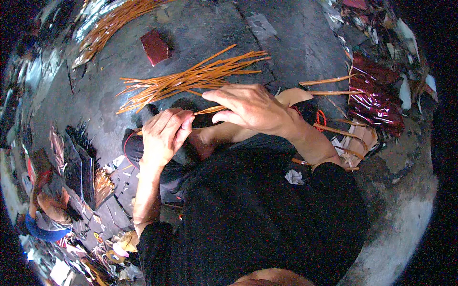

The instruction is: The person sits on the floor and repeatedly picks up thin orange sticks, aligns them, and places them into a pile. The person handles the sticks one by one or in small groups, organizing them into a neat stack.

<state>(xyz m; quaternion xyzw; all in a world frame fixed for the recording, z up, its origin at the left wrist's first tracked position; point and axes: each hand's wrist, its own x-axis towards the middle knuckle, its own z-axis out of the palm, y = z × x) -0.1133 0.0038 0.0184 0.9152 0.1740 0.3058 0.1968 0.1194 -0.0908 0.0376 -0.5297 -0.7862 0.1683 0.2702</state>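
My left hand (167, 132) is closed around a thin orange-brown stick (206, 111), pinching it between thumb and fingers. The stick's far part reaches toward my right hand (250, 109). That hand has its thumb and fingers apart, and the stick passes into the gap between them; whether its palm touches the stick is hidden. Just beyond both hands, a loose pile of similar glossy orange-brown sticks (191, 81) lies on the grey floor, its ends fanned and crossing. My bare leg shows below the right hand.
A larger bundle of brown sticks (117, 24) lies at the far left, near a dark red flat piece (155, 46). On the right are a glossy dark red sheet (374, 97) and curved brown rods (329, 93). Scraps and another person's arm (47, 209) are at lower left.
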